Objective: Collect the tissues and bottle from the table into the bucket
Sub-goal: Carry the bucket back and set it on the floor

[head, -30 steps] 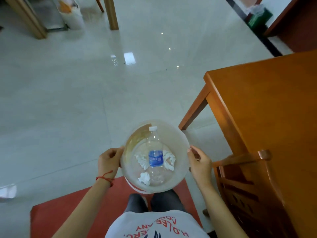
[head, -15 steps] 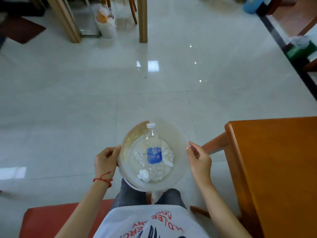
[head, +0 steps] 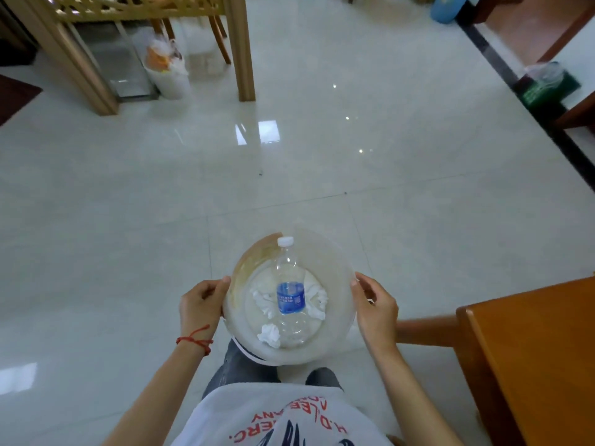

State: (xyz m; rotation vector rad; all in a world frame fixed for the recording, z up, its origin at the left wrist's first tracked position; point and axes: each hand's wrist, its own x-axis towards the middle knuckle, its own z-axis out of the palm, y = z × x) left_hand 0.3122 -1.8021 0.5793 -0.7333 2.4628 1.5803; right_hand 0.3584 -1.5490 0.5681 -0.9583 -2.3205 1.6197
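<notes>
I hold a translucent white bucket [head: 338, 268] in front of my body, seen from above. My left hand [head: 201, 305] grips its left rim and my right hand [head: 375, 309] grips its right rim. Inside lies a clear plastic bottle [head: 290, 297] with a blue label and white cap, cap pointing away from me. Crumpled white tissues [head: 269, 335] lie around the bottle on the bucket's bottom. The wooden table [head: 541, 355] shows at the lower right.
Glossy white tiled floor stretches ahead. A wooden partition post [head: 243, 56] and a white bin with a bag [head: 167, 70] stand at the far left. A green box [head: 550, 86] and dark floor strip lie at the far right.
The view has swung left and away from the table, which now shows only at the lower right. The red mat has left the view. Both hands keep holding the bucket.
</notes>
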